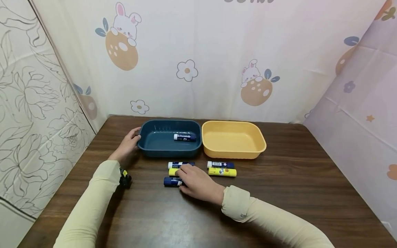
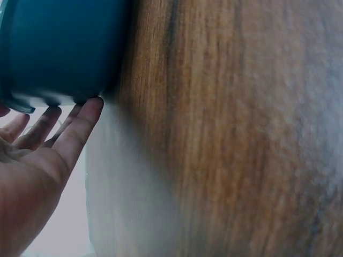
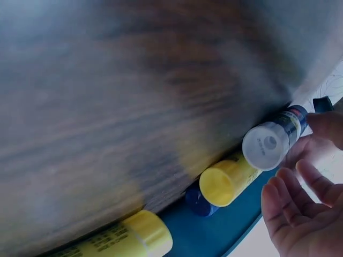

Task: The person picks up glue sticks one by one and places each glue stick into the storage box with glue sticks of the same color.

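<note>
A brown wood-grain table (image 1: 294, 179) held a dark-teal rectangular plastic tray (image 1: 169, 153); the left hand (image 1: 127, 144), fingers extended, touched its outer wall. The right hand (image 1: 199, 182) had thumb and finger beside a navy-and-white cylindrical plastic glue stick (image 1: 171, 182) before the tray — grip unclear. Seemingly mid-pick-up, the next move called for a firm pinch.

Touches the smooth outer wall of a dark teal bin (image 2: 59, 48) with extended fingers (image 2: 78, 127) of the left hand (image 2: 37, 163). Beside the hand, shows a broad stretch of brown wood-grained counter (image 2: 230, 118), paler and blurred close to the fingers.
</note>
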Demonstrator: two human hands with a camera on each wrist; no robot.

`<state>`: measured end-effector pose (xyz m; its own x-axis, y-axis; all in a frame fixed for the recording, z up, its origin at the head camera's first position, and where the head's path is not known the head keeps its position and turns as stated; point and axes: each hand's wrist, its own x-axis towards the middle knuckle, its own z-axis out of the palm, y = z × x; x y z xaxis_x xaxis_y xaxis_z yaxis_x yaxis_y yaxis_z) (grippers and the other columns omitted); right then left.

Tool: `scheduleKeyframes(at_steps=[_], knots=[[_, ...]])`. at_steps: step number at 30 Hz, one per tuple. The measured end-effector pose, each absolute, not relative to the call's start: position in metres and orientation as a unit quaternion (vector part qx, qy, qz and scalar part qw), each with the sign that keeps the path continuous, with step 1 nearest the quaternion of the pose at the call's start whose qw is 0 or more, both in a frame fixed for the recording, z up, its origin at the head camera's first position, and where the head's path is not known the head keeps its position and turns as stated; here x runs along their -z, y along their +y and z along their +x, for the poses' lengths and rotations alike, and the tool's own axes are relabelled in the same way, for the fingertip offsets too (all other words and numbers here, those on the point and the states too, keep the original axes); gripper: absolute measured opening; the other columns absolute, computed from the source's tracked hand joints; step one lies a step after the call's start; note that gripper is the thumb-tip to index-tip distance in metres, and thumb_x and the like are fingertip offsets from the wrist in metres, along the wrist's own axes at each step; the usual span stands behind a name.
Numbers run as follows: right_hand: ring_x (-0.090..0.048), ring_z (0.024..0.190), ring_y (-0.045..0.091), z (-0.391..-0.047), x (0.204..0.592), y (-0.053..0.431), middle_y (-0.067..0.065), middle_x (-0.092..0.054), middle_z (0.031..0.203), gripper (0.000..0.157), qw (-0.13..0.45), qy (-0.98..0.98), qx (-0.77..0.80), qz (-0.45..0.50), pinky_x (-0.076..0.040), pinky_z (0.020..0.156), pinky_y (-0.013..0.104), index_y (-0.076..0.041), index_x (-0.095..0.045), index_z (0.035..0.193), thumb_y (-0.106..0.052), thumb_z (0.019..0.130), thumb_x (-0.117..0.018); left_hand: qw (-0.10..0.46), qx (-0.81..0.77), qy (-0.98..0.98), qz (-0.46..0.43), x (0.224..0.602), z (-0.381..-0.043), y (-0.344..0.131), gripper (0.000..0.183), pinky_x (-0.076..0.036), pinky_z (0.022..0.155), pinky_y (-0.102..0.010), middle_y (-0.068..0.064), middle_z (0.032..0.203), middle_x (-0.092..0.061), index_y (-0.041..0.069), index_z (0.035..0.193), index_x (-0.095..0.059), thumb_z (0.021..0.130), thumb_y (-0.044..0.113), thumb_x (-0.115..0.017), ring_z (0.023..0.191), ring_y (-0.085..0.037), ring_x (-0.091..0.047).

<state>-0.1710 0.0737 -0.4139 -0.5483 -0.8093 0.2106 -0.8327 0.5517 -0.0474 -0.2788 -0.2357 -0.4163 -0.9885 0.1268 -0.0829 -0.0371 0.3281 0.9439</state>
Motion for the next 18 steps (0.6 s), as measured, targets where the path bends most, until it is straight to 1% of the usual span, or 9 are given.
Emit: scheduleKeyframes(at_steps=[3, 8, 13, 18], knots=[[-0.051, 0.09, 0.014, -0.1712, 0.4159, 0.0713, 0.001, -0.055, 0.1, 0.031, 0.084, -0.879, -0.063, 0.465, -0.048, 0.079, 0.03, -0.009, -0.059, 0.111, -0.024, 0.086, -0.069, 0.071, -0.58, 0.811, 0.026, 0.4168, -0.279, -0.2351, 0.051, -0.039, 0.098, -0.055, -0.029, 0.145, -0.027, 0.007, 0.153, -0.014, 0.105, 0.018, -0.029, 0.126, -0.042, -0.038], [-0.051, 0.087, 0.014, -0.1718, 0.4181, 0.0689, 0.001, -0.056, 0.096, 0.026, 0.065, -0.884, -0.049, 0.46, -0.049, 0.076, 0.03, -0.009, -0.059, 0.107, -0.023, 0.087, -0.069, 0.07, -0.584, 0.808, 0.03, 0.4171, -0.278, -0.2356, 0.051, -0.039, 0.098, -0.054, -0.029, 0.145, -0.028, 0.007, 0.153, -0.014, 0.105, 0.018, -0.029, 0.126, -0.042, -0.038], [-0.053, 0.088, 0.015, -0.1714, 0.419, 0.0671, 0.001, -0.058, 0.097, 0.023, 0.059, -0.885, -0.037, 0.461, -0.05, 0.077, 0.029, -0.009, -0.06, 0.106, -0.022, 0.088, -0.067, 0.069, -0.586, 0.807, 0.029, 0.4163, -0.2772, -0.2359, 0.052, -0.038, 0.099, -0.055, -0.029, 0.145, -0.027, 0.006, 0.153, -0.013, 0.105, 0.018, -0.029, 0.127, -0.042, -0.037], [-0.054, 0.088, 0.014, -0.1721, 0.42, 0.0651, 0.002, -0.059, 0.097, 0.019, 0.065, -0.882, -0.034, 0.466, -0.05, 0.076, 0.028, -0.009, -0.061, 0.106, -0.019, 0.09, -0.063, 0.072, -0.585, 0.807, 0.023, 0.4152, -0.2778, -0.236, 0.052, -0.038, 0.099, -0.054, -0.028, 0.148, -0.023, 0.007, 0.153, -0.014, 0.105, 0.018, -0.029, 0.129, -0.042, -0.035]])
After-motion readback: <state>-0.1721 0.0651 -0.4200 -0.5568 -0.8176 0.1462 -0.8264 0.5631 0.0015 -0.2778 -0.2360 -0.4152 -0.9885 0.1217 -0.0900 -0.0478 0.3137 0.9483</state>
